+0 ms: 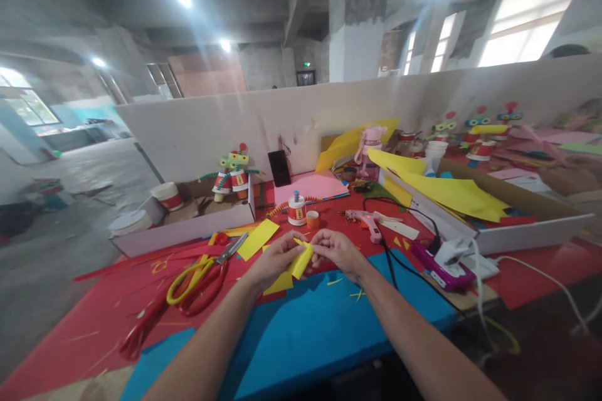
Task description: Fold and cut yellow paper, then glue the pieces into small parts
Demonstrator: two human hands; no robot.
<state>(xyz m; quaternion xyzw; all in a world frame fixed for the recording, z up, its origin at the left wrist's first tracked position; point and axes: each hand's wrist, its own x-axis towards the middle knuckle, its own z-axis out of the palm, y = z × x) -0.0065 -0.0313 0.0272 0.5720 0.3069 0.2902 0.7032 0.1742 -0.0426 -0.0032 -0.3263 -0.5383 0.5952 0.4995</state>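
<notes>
Between my two hands is a piece of yellow paper [302,261], bent or rolled into a narrow shape. My left hand [283,254] grips it from the left, fingers closed around its side. My right hand [335,252] pinches its upper right edge with thumb and fingertips. Just beyond them stands a paper-cup figure [296,210] with coiled orange and red arms and a blue top. A small orange paper ring [313,219] sits at its right. Flat yellow paper [258,239] lies left of my hands, near scissors [207,276] with yellow and red handles.
A pink glue gun [369,220] with a lit red light lies right of the cup figure. Its black cable runs near a purple power strip [442,269]. Open boxes [188,225] flank the work area, and finished cup figures [235,175] stand at the back left. A phone [279,168] leans on the partition.
</notes>
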